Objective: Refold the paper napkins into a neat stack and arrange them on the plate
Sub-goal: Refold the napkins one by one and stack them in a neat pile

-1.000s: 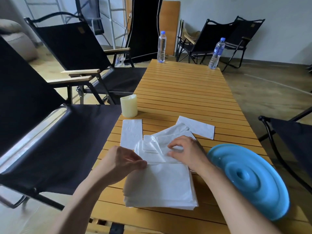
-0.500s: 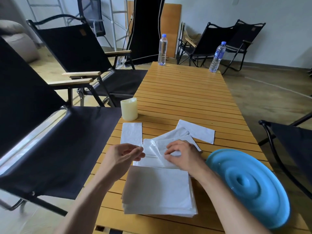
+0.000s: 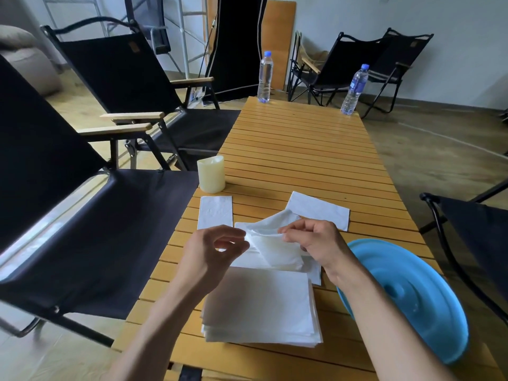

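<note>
Your left hand (image 3: 217, 251) and right hand (image 3: 316, 243) each pinch one side of a loose, crumpled white paper napkin (image 3: 275, 251), held directly beyond the squared stack of white paper napkins (image 3: 261, 306) on the slatted wooden table (image 3: 302, 149). The round blue plastic plate (image 3: 406, 295) lies at your right, beside the stack. Two flat folded white napkins (image 3: 215, 211) lie farther out.

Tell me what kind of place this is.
Probably an indoor room furnished camping-style: a slatted wooden table, black folding camp chairs around it, and water bottles at the far end.
</note>
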`<move>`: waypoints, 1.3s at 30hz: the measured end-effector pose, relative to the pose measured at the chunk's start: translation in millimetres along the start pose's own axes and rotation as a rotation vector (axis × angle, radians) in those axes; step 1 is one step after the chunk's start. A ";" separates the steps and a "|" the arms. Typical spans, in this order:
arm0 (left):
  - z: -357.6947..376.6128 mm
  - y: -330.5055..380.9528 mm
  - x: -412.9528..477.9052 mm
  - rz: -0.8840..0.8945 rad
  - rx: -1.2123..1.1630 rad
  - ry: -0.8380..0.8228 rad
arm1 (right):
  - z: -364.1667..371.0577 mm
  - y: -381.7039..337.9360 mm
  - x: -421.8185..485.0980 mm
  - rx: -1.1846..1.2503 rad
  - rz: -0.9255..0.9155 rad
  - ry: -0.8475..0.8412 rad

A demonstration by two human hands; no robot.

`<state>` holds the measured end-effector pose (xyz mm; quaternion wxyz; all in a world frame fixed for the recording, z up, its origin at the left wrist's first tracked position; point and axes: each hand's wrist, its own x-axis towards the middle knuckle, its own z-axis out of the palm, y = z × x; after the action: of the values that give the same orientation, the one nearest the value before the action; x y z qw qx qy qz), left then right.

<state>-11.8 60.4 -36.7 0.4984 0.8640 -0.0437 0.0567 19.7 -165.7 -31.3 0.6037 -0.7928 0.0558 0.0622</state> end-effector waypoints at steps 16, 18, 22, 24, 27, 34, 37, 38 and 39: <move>-2.6 -1.5 9.5 -0.122 -0.191 -0.064 | 14.9 -9.1 -5.3 0.211 -0.037 -0.150; -2.9 -1.5 9.9 -0.050 -0.088 -0.035 | 16.2 -12.7 -7.9 0.117 -0.116 -0.171; -2.2 5.1 11.5 0.180 0.114 -0.012 | 21.2 -18.9 -12.3 -0.071 -0.296 -0.174; -2.8 10.9 10.9 0.222 0.112 0.031 | 25.7 -23.3 -13.7 -0.027 -0.337 -0.164; -7.1 19.2 11.1 0.200 -0.028 0.119 | 21.6 -28.1 -11.5 0.071 -0.317 -0.169; -28.0 26.5 13.7 -0.112 -0.470 0.130 | -8.7 -28.2 -6.6 0.082 -0.155 -0.088; -35.9 23.5 12.9 -0.304 -0.546 0.035 | -20.7 -35.1 -10.9 0.205 -0.045 -0.127; -38.8 22.4 12.5 -0.344 -0.545 -0.012 | -23.9 -37.1 -12.7 0.213 -0.026 -0.137; -41.8 21.8 11.9 -0.377 -0.557 -0.075 | -26.5 -38.7 -14.8 0.208 -0.009 -0.148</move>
<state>-5.2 85.5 4.4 0.7150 0.6890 0.0848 -0.0823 12.2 -180.8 14.9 0.6854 -0.7194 0.0137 0.1114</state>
